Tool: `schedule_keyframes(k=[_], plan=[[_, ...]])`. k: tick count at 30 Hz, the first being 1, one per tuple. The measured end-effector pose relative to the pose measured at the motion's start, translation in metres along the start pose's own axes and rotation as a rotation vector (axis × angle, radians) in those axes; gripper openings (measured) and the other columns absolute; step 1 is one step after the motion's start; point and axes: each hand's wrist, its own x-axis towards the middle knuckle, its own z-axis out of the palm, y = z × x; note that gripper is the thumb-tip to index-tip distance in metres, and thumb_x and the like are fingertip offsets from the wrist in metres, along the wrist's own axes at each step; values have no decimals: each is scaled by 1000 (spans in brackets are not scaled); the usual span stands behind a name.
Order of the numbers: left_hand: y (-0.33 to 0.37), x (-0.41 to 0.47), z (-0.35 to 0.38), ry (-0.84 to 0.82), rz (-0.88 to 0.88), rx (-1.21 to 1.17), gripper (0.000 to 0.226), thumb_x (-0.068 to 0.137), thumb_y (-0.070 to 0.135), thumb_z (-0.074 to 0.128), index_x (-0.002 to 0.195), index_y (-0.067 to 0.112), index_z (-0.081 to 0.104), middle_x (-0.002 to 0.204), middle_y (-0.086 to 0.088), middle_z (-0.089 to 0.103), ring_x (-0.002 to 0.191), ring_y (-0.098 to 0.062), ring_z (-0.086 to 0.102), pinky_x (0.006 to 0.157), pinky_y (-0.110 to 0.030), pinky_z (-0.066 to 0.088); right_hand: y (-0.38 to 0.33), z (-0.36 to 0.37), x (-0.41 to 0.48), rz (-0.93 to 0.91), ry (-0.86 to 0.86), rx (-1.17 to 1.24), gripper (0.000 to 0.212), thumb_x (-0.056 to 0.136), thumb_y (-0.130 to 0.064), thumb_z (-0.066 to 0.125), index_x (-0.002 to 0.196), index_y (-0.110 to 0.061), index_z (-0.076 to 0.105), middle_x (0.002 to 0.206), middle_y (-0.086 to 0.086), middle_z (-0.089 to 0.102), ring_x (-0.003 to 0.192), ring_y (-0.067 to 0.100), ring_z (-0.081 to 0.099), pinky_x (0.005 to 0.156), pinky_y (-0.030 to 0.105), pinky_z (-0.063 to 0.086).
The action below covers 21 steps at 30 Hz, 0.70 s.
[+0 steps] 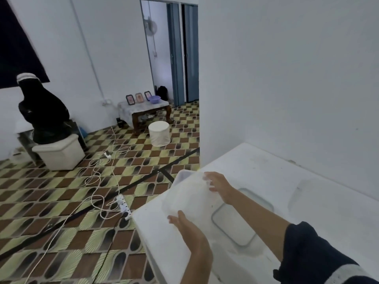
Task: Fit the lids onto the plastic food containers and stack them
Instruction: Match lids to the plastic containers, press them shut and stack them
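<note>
Container [190, 195], translucent plastic and blurred by motion, is held clear of the white tabletop [287, 181] between both hands. The left hand [188, 230] lies against its 6 o'clock side with fingers straight, pinching nothing. The right hand [219, 186] is at its 1 o'clock edge, fingers bent over the rim and thumb beneath. We judge the container light, thin-walled, somewhat flexible and smooth enough to slip. It is best held at opposite rims, as it is now. A lid [233, 228] with a grey seal lies flat on the tabletop at 4 o'clock of the container. Beyond, at 9 o'clock, a patterned tile floor [61, 201] carries loose cables and a power strip [124, 206].
</note>
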Motion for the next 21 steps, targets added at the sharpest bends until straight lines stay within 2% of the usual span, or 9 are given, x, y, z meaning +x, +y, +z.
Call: schedule_keyframes(k=[5, 8, 11, 15, 17, 21], plan=[[8, -1, 11, -73, 29, 38, 53, 102, 42, 21, 151, 29, 4, 160, 5, 5, 145, -22, 15, 119, -40, 13, -13, -28, -23, -37, 106, 28, 21, 88, -17, 51, 106, -10, 61, 107, 8, 58, 89, 22, 51, 73, 30, 43], [20, -12, 26, -163, 79, 45, 51, 102, 42, 22, 151, 32, 10, 159, 6, 13, 144, -22, 20, 117, -39, 17, -21, -58, -51, -82, 241, 23, 13, 90, -17, 49, 98, -13, 58, 104, 4, 58, 79, 17, 52, 70, 30, 46], [23, -28, 41, -261, 127, 110, 50, 101, 43, 23, 150, 32, 19, 156, 5, 24, 140, -20, 28, 117, -42, 21, -24, -93, -91, -144, 365, -2, 17, 94, -22, 49, 105, -13, 57, 96, 2, 57, 70, 12, 50, 66, 26, 46], [12, -69, 59, -386, 212, 253, 46, 104, 32, 23, 149, 23, 24, 156, 5, 21, 143, -16, 22, 119, -37, 14, -12, -137, -148, -175, 498, -194, 31, 92, -29, 50, 118, -13, 57, 112, 9, 56, 86, 17, 54, 72, 27, 44], [-4, -96, 68, -475, 133, 251, 47, 102, 34, 29, 148, 24, 28, 154, 6, 26, 141, -16, 26, 116, -33, 17, 2, -161, -180, -160, 638, -293, 37, 91, -29, 47, 122, -11, 56, 117, 13, 55, 89, 20, 55, 71, 28, 39], [-44, -154, 76, -659, 35, 325, 46, 100, 36, 34, 143, 21, 37, 148, 3, 38, 135, -18, 36, 116, -37, 24, 35, -209, -253, -49, 882, -427, 40, 95, -28, 43, 128, -9, 53, 120, 13, 54, 94, 24, 55, 72, 27, 35]])
